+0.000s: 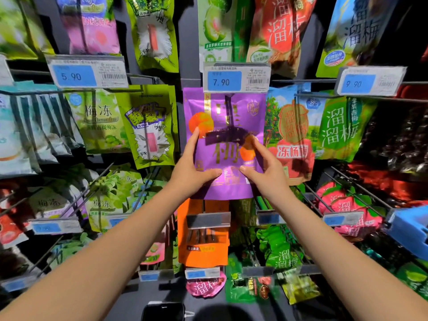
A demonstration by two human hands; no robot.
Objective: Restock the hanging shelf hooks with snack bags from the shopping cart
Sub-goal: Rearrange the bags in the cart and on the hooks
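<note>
A purple bag (228, 107) is held against the rack in the middle of the view, just below the price tag (236, 77) marked 7.90. It is grasped at its lower half by both hands: the left hand (193, 167) at the left edge and the right hand (262, 169) at the right edge, with thumbs laid across the front. Whether the bag already hangs on its hook cannot be told, since its top is hidden behind the tag. The hanging is judged to be nearly done, with the release not yet made. Neighbouring hooks are seen filled with green and red bags, and an orange bag (203, 251) hangs below. The cart cannot be made out, so what remains to be hung is unknown. The rack is dark, with wire hooks and blue price labels in rows, and the surroundings are dim.
</note>
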